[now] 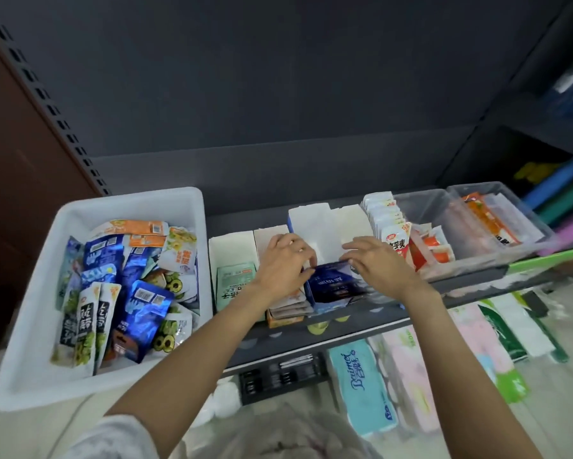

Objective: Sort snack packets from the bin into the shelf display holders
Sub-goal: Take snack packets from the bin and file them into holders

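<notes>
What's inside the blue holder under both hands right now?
Dark blue packets stand in the blue holder. The left hand and right hand rest on their tops. How many packets there are and the holder's back part are hidden by the hands.

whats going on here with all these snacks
A person is stocking a shelf. Both the left hand and right hand are settling dark blue foil packets into a white cardboard display holder. The white plastic bin to the left still holds many mixed packets, so sorting is unfinished.
</notes>
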Tool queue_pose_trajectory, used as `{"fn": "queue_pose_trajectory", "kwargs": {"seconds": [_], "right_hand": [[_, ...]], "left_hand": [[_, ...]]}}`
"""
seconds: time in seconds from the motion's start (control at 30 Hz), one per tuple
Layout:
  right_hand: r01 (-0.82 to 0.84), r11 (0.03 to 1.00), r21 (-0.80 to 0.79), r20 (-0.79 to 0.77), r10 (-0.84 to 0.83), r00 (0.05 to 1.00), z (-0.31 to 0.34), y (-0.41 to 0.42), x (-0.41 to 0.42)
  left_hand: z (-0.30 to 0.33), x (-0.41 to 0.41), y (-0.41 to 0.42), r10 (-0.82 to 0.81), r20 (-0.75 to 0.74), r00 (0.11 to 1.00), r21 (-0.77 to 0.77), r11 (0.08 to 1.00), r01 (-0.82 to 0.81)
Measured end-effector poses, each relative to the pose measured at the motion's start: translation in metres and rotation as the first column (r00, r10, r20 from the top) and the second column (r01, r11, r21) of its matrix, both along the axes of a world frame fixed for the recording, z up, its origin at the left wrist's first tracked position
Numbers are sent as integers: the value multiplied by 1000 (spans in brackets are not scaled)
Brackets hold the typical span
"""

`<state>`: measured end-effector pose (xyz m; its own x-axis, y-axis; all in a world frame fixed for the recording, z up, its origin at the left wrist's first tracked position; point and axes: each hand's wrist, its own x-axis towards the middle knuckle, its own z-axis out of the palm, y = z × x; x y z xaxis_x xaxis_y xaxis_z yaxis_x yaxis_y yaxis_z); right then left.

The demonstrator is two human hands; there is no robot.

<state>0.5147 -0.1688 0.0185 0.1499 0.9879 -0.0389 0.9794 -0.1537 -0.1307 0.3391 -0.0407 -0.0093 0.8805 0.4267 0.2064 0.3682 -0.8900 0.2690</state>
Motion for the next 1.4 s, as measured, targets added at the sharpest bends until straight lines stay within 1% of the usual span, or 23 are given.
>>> {"fn": "queue_pose_trajectory", "kwargs": {"seconds": [0.1,0.13,0.17,0.23,0.3,0.37,0.43,0.5,0.53,0.6,0.7,0.8,0.87,0.93,1.0,1.03,1.1,1.17,1.23,1.3,1.33,1.37,1.4], "right_hand": [[-12,979,-202,37,20,999,-5,-1,-3],[-12,977,-215,18,17,1000,-3,-2,-6],[-6,984,-181,-31,0,1000,2,-3,-11],[40,999,0,-188,-39,981,17,-4,-25],[89,976,198,-331,-19,944,34,0,-49],[103,941,322,-450,57,891,48,11,-81],[103,925,364,-579,138,804,51,30,-117],[79,940,331,-659,171,732,43,53,-156],[51,950,307,-664,175,727,36,65,-176],[-25,967,254,-611,180,771,14,90,-213],[-148,986,80,-395,168,903,-17,128,-256],[-133,990,-41,-214,121,969,-32,158,-284],[-102,992,-75,-174,88,981,-34,170,-295],[-60,995,-76,-219,42,975,-29,174,-297],[13,1000,-17,-333,-18,943,-15,170,-290],[69,997,35,-404,-49,913,-7,166,-283],[213,966,144,-571,-94,815,11,157,-268],[363,915,178,-773,-98,626,25,147,-254],[475,869,136,-911,-79,405,31,141,-246],[507,858,80,-968,-55,245,32,137,-243],[505,860,66,-974,-55,220,32,136,-243],[498,864,72,-962,-71,263,32,134,-243],[478,872,108,-921,-94,379,34,131,-243]], "left_hand": [[-4,-7,0,-59,-108,992,-39,998,55],[-2,-12,-1,-74,-120,990,-62,996,67],[1,-18,-1,-83,-110,990,-83,994,74],[10,-38,-2,-44,-25,999,-134,990,41],[22,-66,-2,89,118,989,-182,981,-67],[31,-102,0,263,278,924,-213,955,-208],[35,-142,3,424,377,823,-265,901,-343],[27,-179,13,568,344,748,-290,822,-490],[20,-197,19,628,292,721,-278,777,-565],[1,-227,32,711,157,685,-221,701,-678],[-23,-257,45,734,-28,679,-170,666,-727],[-36,-269,52,688,-133,713,-187,689,-700],[-38,-272,55,652,-153,743,-205,715,-669],[-36,-276,57,637,-109,763,-258,723,-641],[-30,-278,59,665,19,747,-383,695,-609],[-26,-278,60,704,90,704,-483,649,-588],[-12,-277,61,811,169,560,-730,485,-482],[7,-270,61,887,142,438,-923,278,-264],[23,-263,60,904,99,417,-987,143,-76],[36,-256,59,886,85,455,-995,95,0],[39,-253,59,876,87,474,-995,97,3],[42,-250,60,868,91,487,-995,104,-1],[46,-247,60,863,99,495,-994,109,8]]}}
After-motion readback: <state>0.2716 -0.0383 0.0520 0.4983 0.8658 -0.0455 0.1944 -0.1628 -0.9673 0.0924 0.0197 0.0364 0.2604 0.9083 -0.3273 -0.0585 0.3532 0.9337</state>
